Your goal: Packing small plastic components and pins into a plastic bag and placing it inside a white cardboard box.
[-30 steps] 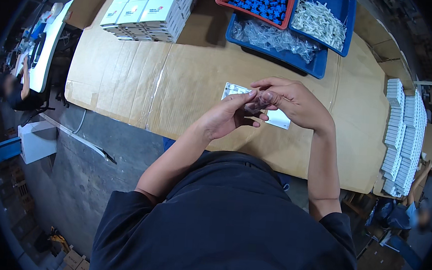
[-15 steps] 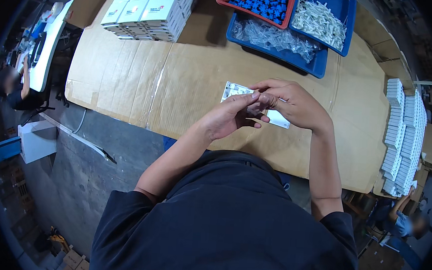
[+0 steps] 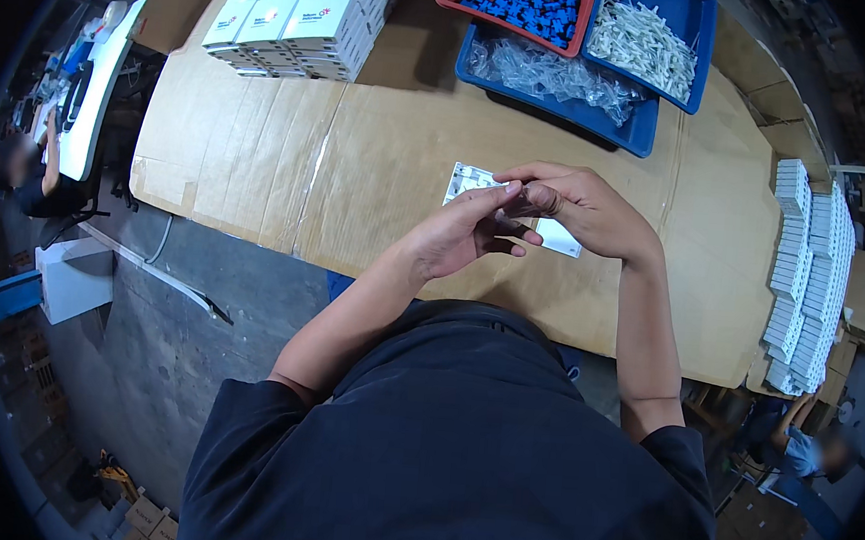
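My left hand (image 3: pixel 455 233) and my right hand (image 3: pixel 587 211) meet over the table, their fingertips pressed together. Whatever they pinch between them is too small and too covered to make out. The left thumb points toward the right fingers, and its other fingers curl below. Right under both hands lies a flat white item, perhaps an opened box, on the cardboard. Its patterned left part (image 3: pixel 467 179) shows beyond the left thumb, and its plain white part (image 3: pixel 559 238) shows below the right hand. The hands hide its middle.
Stacked white boxes (image 3: pixel 314 21) stand at the far left. Far right are a red tray of blue pieces (image 3: pixel 521 5), a blue tray of pale sticks (image 3: pixel 644 49) and a blue tray of clear plastic parts (image 3: pixel 556 78). White stacks (image 3: pixel 808 276) line the right edge. Two people work farther off.
Both hands stay together over the white item, with only a slight shift of the fingers. The person at the lower right has moved a hand a little.
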Action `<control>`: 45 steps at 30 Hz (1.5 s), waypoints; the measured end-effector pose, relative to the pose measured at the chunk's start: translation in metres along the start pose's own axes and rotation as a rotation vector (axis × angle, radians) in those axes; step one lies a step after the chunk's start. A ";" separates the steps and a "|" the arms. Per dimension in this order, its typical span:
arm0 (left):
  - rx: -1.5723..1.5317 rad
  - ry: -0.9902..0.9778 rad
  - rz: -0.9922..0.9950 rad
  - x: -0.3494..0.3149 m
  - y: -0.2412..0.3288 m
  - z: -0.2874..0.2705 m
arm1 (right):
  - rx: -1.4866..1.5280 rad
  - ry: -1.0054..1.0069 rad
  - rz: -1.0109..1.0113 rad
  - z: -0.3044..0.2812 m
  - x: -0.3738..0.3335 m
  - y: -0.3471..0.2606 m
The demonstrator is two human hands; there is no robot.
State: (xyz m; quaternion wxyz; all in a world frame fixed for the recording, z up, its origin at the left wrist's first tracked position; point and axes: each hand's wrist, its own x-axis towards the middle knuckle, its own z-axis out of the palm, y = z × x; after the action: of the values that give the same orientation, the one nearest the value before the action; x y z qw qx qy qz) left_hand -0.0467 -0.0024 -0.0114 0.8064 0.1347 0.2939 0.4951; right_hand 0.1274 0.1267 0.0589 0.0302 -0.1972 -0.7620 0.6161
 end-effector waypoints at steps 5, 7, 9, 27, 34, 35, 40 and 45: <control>0.001 -0.009 0.024 0.003 -0.004 -0.004 | 0.005 -0.029 0.051 0.004 0.004 0.007; 0.023 0.005 0.030 0.003 -0.004 -0.005 | 0.004 -0.042 0.087 0.005 0.005 0.008; 0.003 -0.015 0.036 0.002 -0.004 -0.006 | 0.068 -0.021 0.056 0.004 0.004 0.004; -0.037 -0.045 -0.012 0.016 -0.015 -0.027 | -0.296 0.652 0.029 -0.130 0.015 0.069; -0.044 -0.043 -0.025 0.013 -0.019 -0.028 | -0.620 1.181 0.043 -0.265 0.036 0.108; -0.042 -0.041 -0.041 0.013 -0.018 -0.026 | -0.704 1.202 0.067 -0.273 0.042 0.109; 0.010 -0.043 -0.061 0.016 -0.020 -0.021 | -0.999 1.106 0.186 -0.307 0.070 0.117; 0.093 0.012 -0.080 0.012 -0.017 -0.019 | -1.121 1.016 0.343 -0.319 0.082 0.129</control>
State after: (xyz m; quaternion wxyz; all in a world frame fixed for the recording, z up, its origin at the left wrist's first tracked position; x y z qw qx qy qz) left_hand -0.0421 -0.0014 -0.0384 0.8166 0.1571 0.3266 0.4493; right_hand 0.1787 0.4714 -0.0037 0.1759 -0.5567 -0.8112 -0.0315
